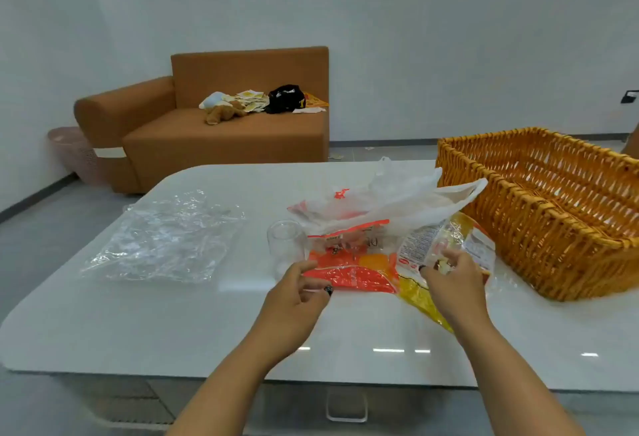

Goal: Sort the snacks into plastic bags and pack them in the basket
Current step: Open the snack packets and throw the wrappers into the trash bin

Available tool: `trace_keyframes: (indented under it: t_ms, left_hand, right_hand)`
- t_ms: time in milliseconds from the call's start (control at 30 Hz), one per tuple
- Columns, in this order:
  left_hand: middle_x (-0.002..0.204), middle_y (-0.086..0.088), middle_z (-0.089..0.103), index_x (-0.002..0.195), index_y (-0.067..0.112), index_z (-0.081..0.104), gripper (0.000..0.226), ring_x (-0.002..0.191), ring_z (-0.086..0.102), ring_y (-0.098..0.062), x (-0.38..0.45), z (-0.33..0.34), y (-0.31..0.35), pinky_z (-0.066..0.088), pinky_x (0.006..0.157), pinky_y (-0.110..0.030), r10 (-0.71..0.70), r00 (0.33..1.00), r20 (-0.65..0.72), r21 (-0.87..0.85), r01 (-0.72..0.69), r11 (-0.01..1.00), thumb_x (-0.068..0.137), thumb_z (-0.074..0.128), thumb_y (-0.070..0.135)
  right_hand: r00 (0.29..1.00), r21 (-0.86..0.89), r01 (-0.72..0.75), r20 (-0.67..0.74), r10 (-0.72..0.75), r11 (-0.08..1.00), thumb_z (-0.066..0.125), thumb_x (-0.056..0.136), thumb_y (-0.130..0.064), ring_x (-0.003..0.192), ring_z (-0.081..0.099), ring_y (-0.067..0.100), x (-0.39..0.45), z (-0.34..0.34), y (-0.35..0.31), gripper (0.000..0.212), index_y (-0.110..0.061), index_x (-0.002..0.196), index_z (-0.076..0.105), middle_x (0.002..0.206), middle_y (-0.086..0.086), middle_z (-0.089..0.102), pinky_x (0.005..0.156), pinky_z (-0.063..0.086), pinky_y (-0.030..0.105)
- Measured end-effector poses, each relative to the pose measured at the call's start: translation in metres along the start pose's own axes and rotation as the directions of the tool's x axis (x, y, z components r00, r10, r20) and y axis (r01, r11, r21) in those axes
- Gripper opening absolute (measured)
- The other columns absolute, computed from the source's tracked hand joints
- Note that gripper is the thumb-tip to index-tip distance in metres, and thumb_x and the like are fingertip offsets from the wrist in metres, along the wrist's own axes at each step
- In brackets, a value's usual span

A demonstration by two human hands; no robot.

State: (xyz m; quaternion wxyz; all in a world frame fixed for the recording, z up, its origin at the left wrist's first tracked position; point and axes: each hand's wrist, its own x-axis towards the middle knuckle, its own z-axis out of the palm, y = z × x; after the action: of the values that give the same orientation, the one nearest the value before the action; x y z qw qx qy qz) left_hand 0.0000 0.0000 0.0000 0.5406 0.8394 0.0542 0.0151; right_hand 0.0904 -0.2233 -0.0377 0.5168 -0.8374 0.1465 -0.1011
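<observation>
Two bare hands work over a glossy white bench (179, 325) with rounded corners. The left hand (297, 294) has its fingers curled, the thumb and fingertips pinching the near left corner of a red-and-orange snack packet in clear crinkled film (349, 271), which lies flat on the bench just ahead of it. The right hand (449, 280) grips the edge of a second snack pack — a yellow-and-white printed wrapper (425, 249) that lies beside the red one and runs from under the hand toward the near edge of the bench. Whether that hand also holds the small pale thing at its fingertips, I cannot tell.

A thin white plastic carrier bag with red print (390, 207) lies crumpled just behind both packets, its handle loops reaching toward the woven orange wicker basket (553, 228); the basket stands at the right end of the bench, and what can be seen of its inside shows no snacks. A clear glass tumbler (285, 245) stands just left of the red packet, touching or nearly touching its edge. Well to the left, a flat sheet of crumpled clear plastic bags (162, 238) rests apart from everything else.

Beyond the bench a brown fabric sofa (221, 138) stands against the white wall, with a plush toy, papers and a black bundle on its seat — and a pink perforated bin (74, 152) sits at its left arm.
</observation>
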Motion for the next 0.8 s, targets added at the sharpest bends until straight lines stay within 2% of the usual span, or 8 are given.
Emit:
trace_keyframes:
  t_ms: [167, 267, 367, 467, 533, 633, 700, 800]
  left_hand:
    - [0.109, 0.011, 0.069, 0.133, 0.029, 0.048, 0.044, 0.103, 0.064, -0.008, 0.007, 0.014, 0.009, 0.053, 0.091, -0.030, 0.044, 0.999, -0.004, -0.099, -0.044, 0.994, 0.093, 0.060, 0.016]
    - [0.108, 0.013, 0.068, 0.132, 0.029, 0.045, 0.043, 0.100, 0.065, -0.007, 0.006, 0.025, 0.013, 0.054, 0.087, -0.026, 0.036, 0.998, 0.045, -0.083, -0.033, 0.996, 0.094, 0.059, 0.016]
    - [0.106, 0.012, 0.069, 0.129, 0.030, 0.047, 0.040, 0.099, 0.065, -0.005, 0.005, 0.024, 0.018, 0.053, 0.089, -0.025, 0.056, 0.998, 0.019, -0.122, -0.053, 0.991, 0.094, 0.059, 0.016]
    - [0.106, 0.007, 0.070, 0.128, 0.028, 0.049, 0.038, 0.101, 0.067, -0.010, 0.001, 0.021, 0.015, 0.052, 0.097, -0.034, 0.028, 1.000, 0.008, -0.160, -0.026, 0.987, 0.094, 0.059, 0.014]
    - [0.105, 0.006, 0.070, 0.129, 0.027, 0.049, 0.039, 0.101, 0.067, -0.011, 0.002, 0.019, 0.012, 0.052, 0.098, -0.036, 0.001, 1.000, -0.002, -0.138, -0.001, 0.990, 0.094, 0.058, 0.013]
    - [0.103, 0.004, 0.072, 0.125, 0.024, 0.052, 0.034, 0.095, 0.070, -0.011, 0.003, 0.014, 0.011, 0.055, 0.088, -0.029, -0.012, 1.000, -0.024, -0.213, 0.007, 0.977, 0.095, 0.055, 0.007]
    - [0.101, 0.004, 0.074, 0.121, 0.025, 0.055, 0.032, 0.092, 0.071, -0.009, 0.003, 0.012, 0.012, 0.055, 0.083, -0.027, -0.006, 0.999, -0.036, -0.251, -0.003, 0.968, 0.096, 0.054, 0.006]
    - [0.102, 0.003, 0.074, 0.118, 0.027, 0.056, 0.032, 0.094, 0.071, -0.011, 0.002, 0.011, 0.013, 0.057, 0.080, -0.025, 0.007, 0.999, -0.052, -0.305, -0.023, 0.952, 0.093, 0.059, 0.008]
  right_hand:
    - [0.942, -0.013, -0.243, -0.244, 0.233, 0.970, 0.073, 0.078, -0.016, 0.131, 0.032, 0.040, 0.022, -0.023, 0.013, 0.069, -0.004, 0.137, 0.040, 0.143, 0.022, 0.033, 0.105, 0.034, 0.045]
    - [0.900, 0.001, -0.341, -0.289, 0.327, 0.940, 0.074, 0.076, -0.017, 0.129, 0.035, 0.043, 0.035, -0.029, 0.032, 0.074, 0.005, 0.136, 0.037, 0.141, 0.026, 0.036, 0.104, 0.036, 0.048]
    - [0.887, 0.159, -0.379, -0.218, 0.407, 0.912, 0.075, 0.075, -0.019, 0.116, 0.051, 0.037, 0.041, -0.030, 0.040, 0.071, 0.005, 0.133, 0.041, 0.127, 0.015, 0.051, 0.092, 0.047, 0.044]
    - [0.891, 0.336, -0.424, -0.012, 0.454, 0.841, 0.073, 0.080, -0.010, 0.074, 0.056, 0.025, 0.041, -0.028, 0.035, 0.037, 0.001, 0.111, 0.055, 0.084, 0.008, 0.057, 0.060, 0.041, 0.031]
    - [0.884, 0.425, -0.449, 0.083, 0.460, 0.786, 0.071, 0.081, -0.005, 0.064, 0.054, 0.021, 0.041, -0.029, 0.025, 0.028, -0.002, 0.106, 0.060, 0.077, 0.010, 0.058, 0.054, 0.039, 0.029]
    - [0.949, 0.460, -0.292, 0.028, 0.315, 0.839, 0.065, 0.082, 0.000, 0.066, 0.050, 0.022, 0.028, -0.032, 0.000, 0.012, 0.005, 0.092, 0.060, 0.080, 0.019, 0.056, 0.058, 0.039, 0.031]
    - [0.987, 0.387, -0.077, -0.098, 0.124, 0.919, 0.063, 0.082, -0.002, 0.070, 0.045, 0.023, 0.011, -0.034, -0.014, 0.020, 0.015, 0.090, 0.054, 0.078, 0.027, 0.053, 0.061, 0.035, 0.033]
    - [0.969, 0.230, 0.205, -0.183, -0.165, 0.951, 0.062, 0.083, -0.006, 0.067, 0.048, 0.023, -0.022, -0.032, -0.033, 0.008, 0.001, 0.079, 0.062, 0.073, 0.015, 0.058, 0.061, 0.035, 0.030]
